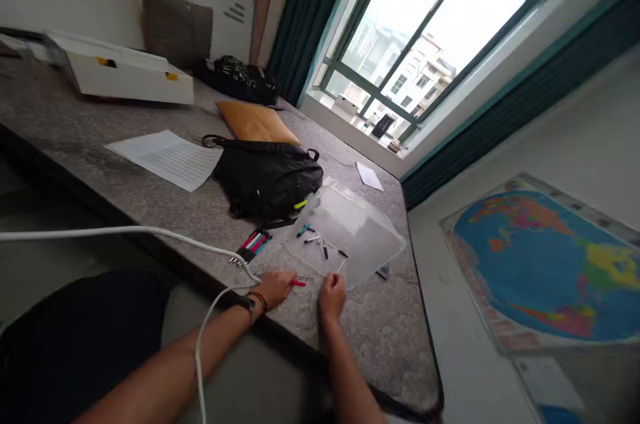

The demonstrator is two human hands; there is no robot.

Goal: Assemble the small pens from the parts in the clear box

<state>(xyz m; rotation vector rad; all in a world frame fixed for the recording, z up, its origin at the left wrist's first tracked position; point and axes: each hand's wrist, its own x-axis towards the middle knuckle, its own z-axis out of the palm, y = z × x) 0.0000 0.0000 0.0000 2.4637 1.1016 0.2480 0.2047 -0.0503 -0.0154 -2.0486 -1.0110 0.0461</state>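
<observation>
My left hand (276, 289) is closed on a red pen (299, 283), its end jutting toward my right hand (333, 296). I can't tell whether my right fingers pinch anything. Just beyond them, black-capped pens (325, 253) lie at a clear box (373, 234); beyond my left, bundled pens (255, 243), then a black backpack (267, 181).

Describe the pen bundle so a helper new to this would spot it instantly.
Start at the big grey mattress and find the black backpack on it. Just this side of the backpack, near the left hand, lies the pen bundle. It groups red, teal and black side by side, unlike the scattered loose pens at the translucent bin.
</observation>
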